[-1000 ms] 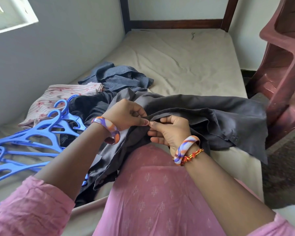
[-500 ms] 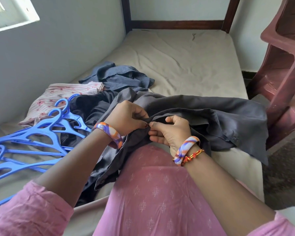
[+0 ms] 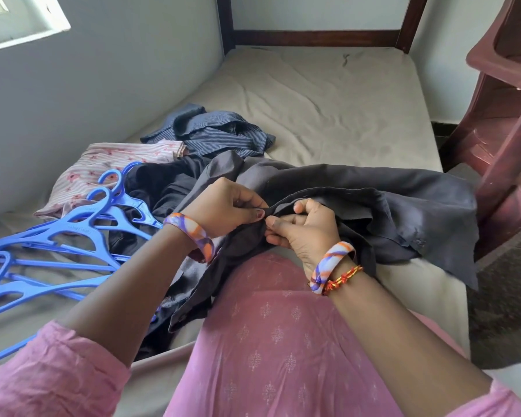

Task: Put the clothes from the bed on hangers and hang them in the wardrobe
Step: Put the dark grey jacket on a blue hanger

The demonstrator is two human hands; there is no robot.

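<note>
On the creased bed (image 3: 328,109), left hand (image 3: 223,207) and right hand (image 3: 306,228) pinch the soft grey shirt (image 3: 388,212).

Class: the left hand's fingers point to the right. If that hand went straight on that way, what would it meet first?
The right hand: the left hand nearly meets it fingertip to fingertip, both pinching the grey shirt between them. Whether they already touch is unclear.

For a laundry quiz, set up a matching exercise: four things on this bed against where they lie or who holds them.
Things:
1. dark grey cotton shirt
2. blue plastic hangers
3. navy pinstriped shirt
4. pink-and-white floral striped garment

States:
A. crumpled, farthest up the mattress
B. pinched by both hands
C. against the wall, beside the hanger hooks
D. fanned out at the left

Pairs: 1-B, 2-D, 3-A, 4-C
</note>
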